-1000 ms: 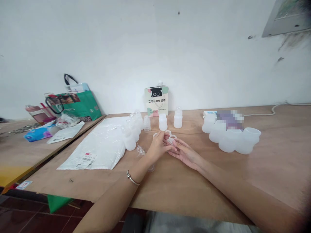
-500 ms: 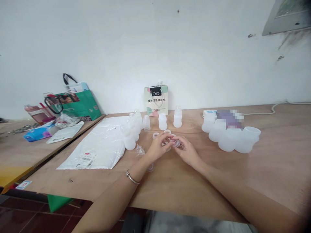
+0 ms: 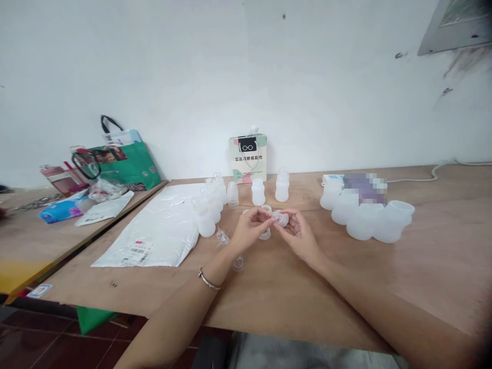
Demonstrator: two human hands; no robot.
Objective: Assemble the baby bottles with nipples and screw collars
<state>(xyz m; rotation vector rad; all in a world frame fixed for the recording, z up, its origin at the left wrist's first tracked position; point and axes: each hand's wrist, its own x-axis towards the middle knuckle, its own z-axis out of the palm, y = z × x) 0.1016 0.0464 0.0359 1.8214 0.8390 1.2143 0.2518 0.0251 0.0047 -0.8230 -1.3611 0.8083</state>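
Observation:
Between my hands is a translucent baby bottle nipple, its wide round base facing right. My left hand pinches it from the left with thumb and fingertips. From the other side my right hand grips its edge; whether a collar ring is fitted around it I cannot tell. Just below the fingers lies a clear ring-shaped part, and another ring shows partly behind them. More clear nipples rest left of my left wrist, with a single round one beside my forearm.
Capped bottles line the white mailing bag. A clear dome cap, an open bottle and a capped bottle stand farther back before a paper bag. Several open bottles cluster right, near a blurred purple package.
Both hands have turned the nipple slightly, and my right fingers have spread more around its edge. My left hand now covers more of the rings behind it.

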